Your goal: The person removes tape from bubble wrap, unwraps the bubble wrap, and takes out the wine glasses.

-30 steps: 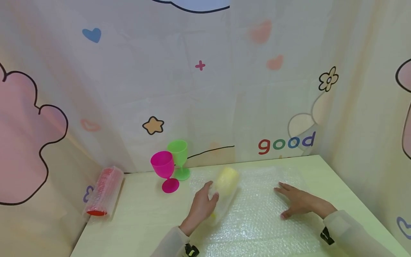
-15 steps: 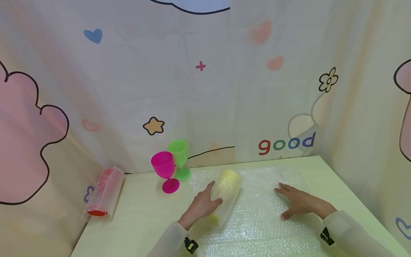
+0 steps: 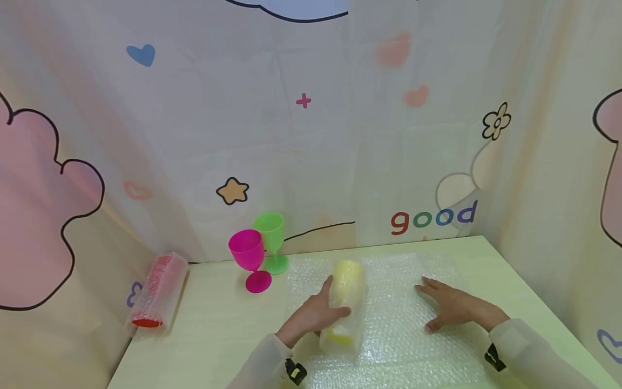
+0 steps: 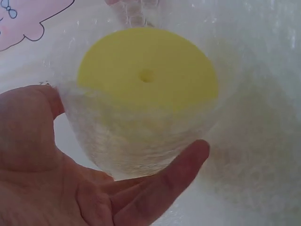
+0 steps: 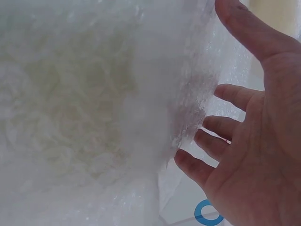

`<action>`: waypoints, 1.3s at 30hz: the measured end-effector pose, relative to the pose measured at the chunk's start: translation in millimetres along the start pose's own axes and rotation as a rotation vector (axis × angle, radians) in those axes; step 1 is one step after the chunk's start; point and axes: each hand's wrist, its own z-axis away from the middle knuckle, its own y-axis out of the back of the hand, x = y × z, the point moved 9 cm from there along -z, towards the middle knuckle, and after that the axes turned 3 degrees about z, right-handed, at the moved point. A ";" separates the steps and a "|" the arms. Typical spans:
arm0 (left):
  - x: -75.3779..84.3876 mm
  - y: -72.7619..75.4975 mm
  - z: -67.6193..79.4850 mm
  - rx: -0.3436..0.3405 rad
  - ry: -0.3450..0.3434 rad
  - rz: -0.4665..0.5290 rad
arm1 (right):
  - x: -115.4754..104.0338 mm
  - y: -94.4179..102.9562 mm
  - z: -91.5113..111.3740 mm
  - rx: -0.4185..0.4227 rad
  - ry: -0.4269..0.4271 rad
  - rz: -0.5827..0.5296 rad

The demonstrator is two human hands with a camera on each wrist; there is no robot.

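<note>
My left hand (image 3: 316, 313) grips a yellow goblet (image 3: 349, 281) rolled in bubble wrap, thumb and fingers around its sides. In the left wrist view the goblet's round yellow foot (image 4: 150, 52) faces the camera, with a small dimple at its centre and clear film around it. The goblet lies on the left part of a sheet of bubble wrap (image 3: 403, 324) spread over the table. My right hand (image 3: 449, 305) rests with spread fingers on the sheet's right part. In the right wrist view, its fingertips (image 5: 188, 162) are at the wrap.
A pink goblet (image 3: 246, 248) and a green goblet (image 3: 270, 229) stand at the back, left of the sheet. At the table's left edge lies a red item in a bubble-wrap roll (image 3: 160, 292). A printed curtain (image 3: 330, 151) encloses the pale table (image 3: 214, 324).
My left hand has shifted slightly right, turning the wrapped goblet to point more straight away from me. More of its yellow foot end shows now. The right hand has stayed put.
</note>
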 end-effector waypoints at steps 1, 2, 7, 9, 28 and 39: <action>1.0 -0.2 0.6 -0.001 0.002 -0.003 | -0.7 0.4 0.0 0.001 0.003 0.006; 1.9 -0.3 1.1 0.001 0.003 -0.014 | -1.2 1.0 0.3 0.002 0.000 0.007; 5.0 0.5 2.9 0.019 0.000 -0.006 | -8.7 6.9 1.8 0.036 0.016 0.074; 4.8 1.1 3.6 0.027 0.005 0.003 | -15.2 11.9 3.4 0.063 0.031 0.098; 6.0 -2.2 1.0 0.099 -0.025 0.103 | -125.1 35.8 -3.9 0.238 0.108 -0.230; 9.5 -12.9 1.8 0.097 -0.063 0.114 | -144.0 34.5 -15.7 0.316 0.159 -0.260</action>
